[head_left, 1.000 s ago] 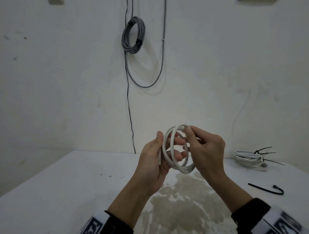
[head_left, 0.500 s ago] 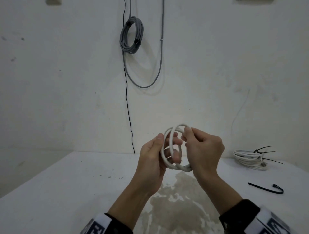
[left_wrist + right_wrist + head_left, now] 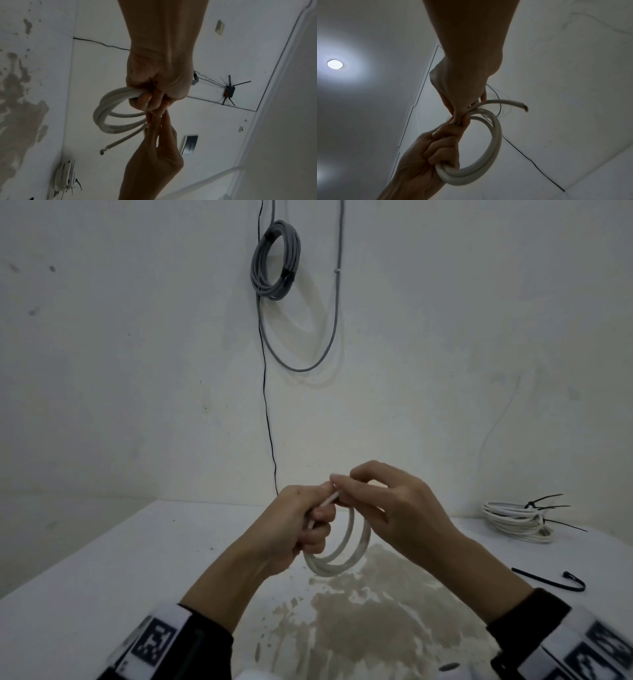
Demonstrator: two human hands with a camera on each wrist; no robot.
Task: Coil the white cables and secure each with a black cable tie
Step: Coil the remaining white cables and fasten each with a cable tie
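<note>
I hold a small coil of white cable (image 3: 346, 556) in the air above the white table (image 3: 102, 594). My left hand (image 3: 308, 525) grips the coil's strands in a fist, as the left wrist view shows (image 3: 150, 100). My right hand (image 3: 346, 487) pinches the cable near its loose end at the top of the coil. In the right wrist view the cable's free end (image 3: 518, 106) sticks out past my right fingers (image 3: 458, 116), and the coil (image 3: 494, 142) hangs below. A loose black cable tie (image 3: 548, 580) lies on the table at the right.
A finished white coil (image 3: 517, 522) with black ties on it lies at the table's back right. A grey cable coil (image 3: 274, 261) hangs on the wall behind, with a thin black wire (image 3: 269, 419) running down. A brown worn patch (image 3: 359, 628) marks the near tabletop.
Both hands dropped lower with the coil. The left hand turned over into a fist round the strands, and the right hand shifted to pinch the cable's end at the top.
</note>
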